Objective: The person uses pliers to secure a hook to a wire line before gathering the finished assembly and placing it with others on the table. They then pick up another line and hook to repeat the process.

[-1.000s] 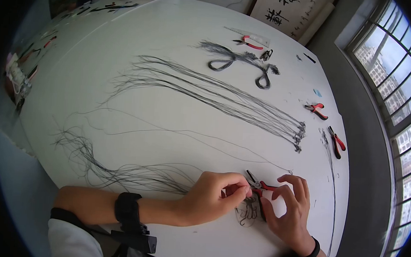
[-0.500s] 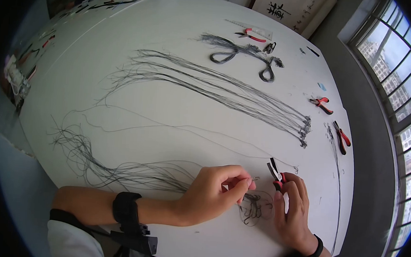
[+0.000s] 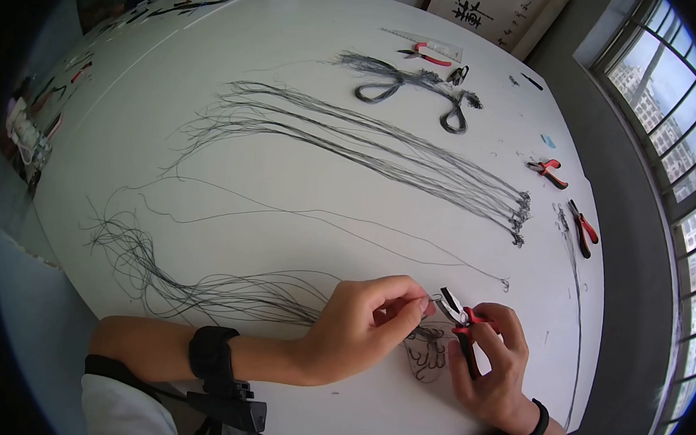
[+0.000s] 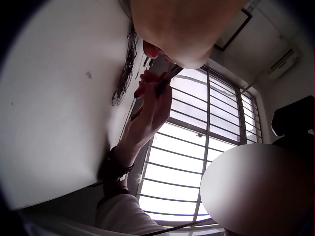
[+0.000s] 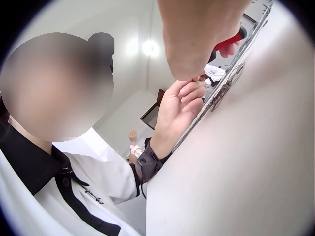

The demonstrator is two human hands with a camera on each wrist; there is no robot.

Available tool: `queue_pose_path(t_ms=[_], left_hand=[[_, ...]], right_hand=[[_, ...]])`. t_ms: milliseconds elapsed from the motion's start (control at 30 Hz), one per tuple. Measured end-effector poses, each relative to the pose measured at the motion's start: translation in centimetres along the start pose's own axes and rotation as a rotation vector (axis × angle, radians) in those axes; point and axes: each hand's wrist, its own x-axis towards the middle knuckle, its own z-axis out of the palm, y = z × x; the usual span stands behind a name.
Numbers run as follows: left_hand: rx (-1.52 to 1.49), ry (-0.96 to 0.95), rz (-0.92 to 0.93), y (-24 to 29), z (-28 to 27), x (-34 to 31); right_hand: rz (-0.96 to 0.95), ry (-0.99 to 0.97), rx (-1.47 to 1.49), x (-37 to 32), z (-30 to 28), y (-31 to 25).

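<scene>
The pliers (image 3: 459,322) lie at the near edge of the desk (image 3: 295,39), red handles gripped by the right hand (image 3: 492,363). Their long axis slants up-left, nose aimed at the wire end (image 3: 424,303) pinched by the left hand (image 3: 365,330). A straightened bundle (image 3: 384,152) lies beyond the pliers and a loose tangle (image 3: 200,292) to their left, so the work looks partway done.

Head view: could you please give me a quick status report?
Left hand pinches wire end. Right hand grips red pliers, nose at the pinch. Tangled hooks lie beneath.
</scene>
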Motion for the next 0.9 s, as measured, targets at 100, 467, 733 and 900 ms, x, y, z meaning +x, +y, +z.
queue_pose_path(t_ms=[100,467,733,900], left_hand=[[0.008,0.004,0.017,-0.15,0.1,-0.02],[0.016,-0.006,0.073,-0.87,0.19,0.09],[-0.01,-0.04,0.027,-0.21,0.23,0.09],[0.072,-0.058,0.067,-0.29,0.02,0.12]], right_hand=[[-0.01,0.006,-0.009,0.01,0.23,0.11],[-0.097,0.017,-0.006,0.18,0.43,0.38],[-0.03,-0.013,0.073,0.1,0.28,0.5],[-0.001,-0.032,0.121,0.17,0.27,0.74]])
